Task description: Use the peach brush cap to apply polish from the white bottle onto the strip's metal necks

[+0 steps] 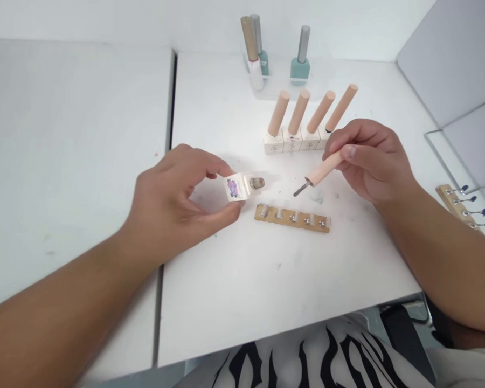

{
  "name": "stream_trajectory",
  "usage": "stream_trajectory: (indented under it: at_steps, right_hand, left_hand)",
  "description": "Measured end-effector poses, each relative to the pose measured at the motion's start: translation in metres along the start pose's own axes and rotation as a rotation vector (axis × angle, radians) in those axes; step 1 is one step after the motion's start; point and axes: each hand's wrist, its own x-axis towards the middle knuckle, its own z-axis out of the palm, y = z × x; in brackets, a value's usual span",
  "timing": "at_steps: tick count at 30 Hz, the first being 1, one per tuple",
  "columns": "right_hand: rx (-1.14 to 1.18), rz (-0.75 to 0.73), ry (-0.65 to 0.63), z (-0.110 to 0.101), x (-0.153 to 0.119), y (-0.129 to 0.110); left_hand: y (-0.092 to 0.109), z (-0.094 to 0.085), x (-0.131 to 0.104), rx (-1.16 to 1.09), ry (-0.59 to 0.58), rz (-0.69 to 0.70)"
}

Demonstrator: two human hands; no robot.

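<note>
Between thumb and fingers, my left hand (181,194) pinches a small white nail polish bottle (236,187) with a purple flower label. The bottle is tipped, its uncapped neck pointing right. My right hand (367,156) grips the peach handle of a nail polish brush (323,170). Its dark bristles point down and left, apart from the bottle. Below the brush lies a wooden strip (293,219) bearing several clear nail tips on metal studs.
Several peach-capped white bottles (293,140) stand in a row behind my right hand. Farther back, a clear tray (281,89) holds teal bottles and a gold-capped white one. At the right edge sits another wooden strip (455,205) with dark nail tips, beside a wire frame (440,153).
</note>
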Motion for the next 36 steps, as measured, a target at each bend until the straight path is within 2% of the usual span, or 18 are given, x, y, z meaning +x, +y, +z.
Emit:
stream_trajectory:
  at_steps: [3, 6, 15, 20, 24, 29, 36]
  right_hand:
    - [-0.08, -0.121, 0.057, 0.009, -0.009, -0.002]
    - [-0.108, -0.22, 0.056, 0.017, -0.016, -0.002]
    - [-0.239, -0.477, 0.144, 0.031, -0.023, -0.005]
    - [-0.414, -0.514, 0.146, 0.035, -0.027, -0.009]
    - [-0.377, -0.626, 0.168, 0.034, -0.024, -0.004]
    - [-0.326, -0.608, 0.158, 0.031, -0.02, -0.001]
    - [-0.307, -0.475, 0.225, 0.028, -0.022, -0.002]
  left_hand:
    - [0.003, 0.001, 0.002, 0.069, 0.019, 0.115]
    - [0.006, 0.001, 0.004, 0.148, 0.043, 0.186]
    - [0.009, 0.003, 0.004, 0.228, 0.07, 0.247]
    - [0.011, 0.002, 0.004, 0.271, 0.046, 0.221]
    - [0.009, 0.002, 0.003, 0.294, 0.055, 0.259]
    - [0.005, 0.001, 0.005, 0.33, 0.092, 0.364]
    - [0.006, 0.002, 0.004, 0.328, 0.089, 0.344]
